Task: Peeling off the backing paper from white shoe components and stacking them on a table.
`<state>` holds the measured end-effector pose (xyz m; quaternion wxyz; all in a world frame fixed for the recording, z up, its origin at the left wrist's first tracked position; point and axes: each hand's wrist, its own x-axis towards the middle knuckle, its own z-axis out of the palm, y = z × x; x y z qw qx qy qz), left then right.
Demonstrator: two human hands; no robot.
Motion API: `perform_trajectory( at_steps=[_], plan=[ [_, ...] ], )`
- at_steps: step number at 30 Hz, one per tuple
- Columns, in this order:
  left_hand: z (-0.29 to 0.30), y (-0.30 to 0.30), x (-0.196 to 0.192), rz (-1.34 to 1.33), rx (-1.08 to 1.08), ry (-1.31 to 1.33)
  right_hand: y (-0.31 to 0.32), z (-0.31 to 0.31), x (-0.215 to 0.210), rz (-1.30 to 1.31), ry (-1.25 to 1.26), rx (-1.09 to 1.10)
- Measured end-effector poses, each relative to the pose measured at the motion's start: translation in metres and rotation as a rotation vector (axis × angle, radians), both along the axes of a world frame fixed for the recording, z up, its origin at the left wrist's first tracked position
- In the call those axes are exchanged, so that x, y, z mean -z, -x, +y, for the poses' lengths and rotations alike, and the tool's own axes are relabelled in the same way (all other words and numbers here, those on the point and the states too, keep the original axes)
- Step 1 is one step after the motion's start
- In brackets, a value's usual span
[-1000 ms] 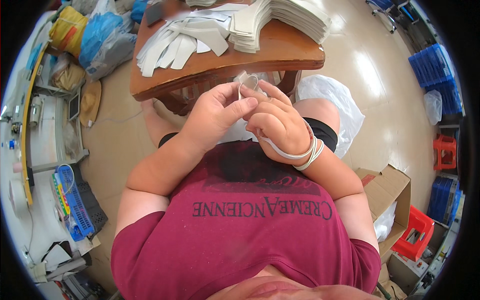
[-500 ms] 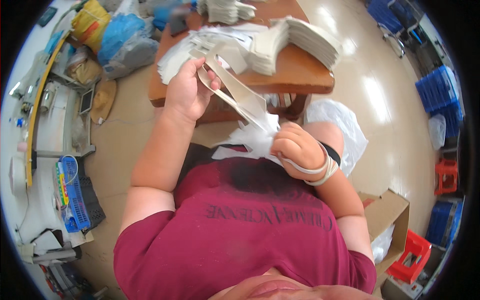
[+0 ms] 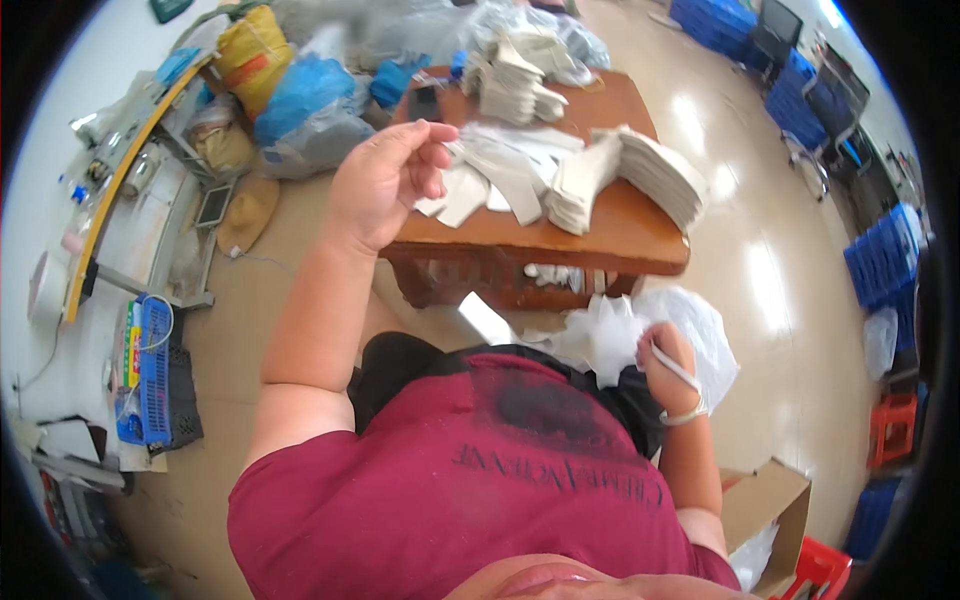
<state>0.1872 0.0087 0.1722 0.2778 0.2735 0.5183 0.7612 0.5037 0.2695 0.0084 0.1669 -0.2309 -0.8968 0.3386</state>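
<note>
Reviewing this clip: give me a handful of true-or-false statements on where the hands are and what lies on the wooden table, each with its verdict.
1. The left hand is raised over the wooden table, fingers loosely curled. True.
2. The right hand rests on the table top. False: it is down by the lap, at the white plastic bag.
3. Stacks of pale flat pieces lie on the table. True.
4. The left hand grips a pair of scissors. False: no scissors are visible in it.
5. A white band circles the right wrist. True.
</note>
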Motion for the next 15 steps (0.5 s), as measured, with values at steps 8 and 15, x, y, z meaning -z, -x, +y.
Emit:
perform_trajectory(
  at_steps=[8, 15],
  plan=[
    [0.036, -0.021, 0.088, -0.016, 0.412, 0.427, 0.009, -0.011, -0.069, 0.707, 0.652, -0.512],
    [0.067, -0.065, 0.191, 0.435, 0.874, 0.69, -0.034, -0.004, -0.099, 0.882, 0.601, -0.482]
  ],
)
